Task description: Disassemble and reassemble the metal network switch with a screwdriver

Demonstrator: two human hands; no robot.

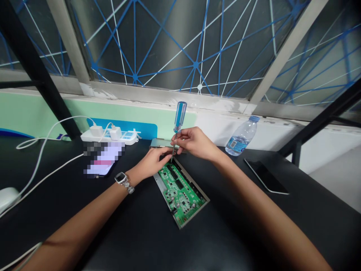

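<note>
A green circuit board (180, 192) in a grey metal tray lies on the black table (141, 233). My right hand (194, 143) pinches the thin shaft of a screwdriver with a clear blue handle (179, 116), which stands nearly upright with its tip on the board's far corner. My left hand (153, 160), with a watch on its wrist, rests on the board's far left edge, fingers curled against it beside the screwdriver tip.
A white power strip (109, 136) with two chargers and white cables sits at the back left. A blurred phone (103, 162) lies near it. A water bottle (241, 136) lies at the back right, a dark tablet (266, 177) beside it. A white object (7, 197) is at the left edge.
</note>
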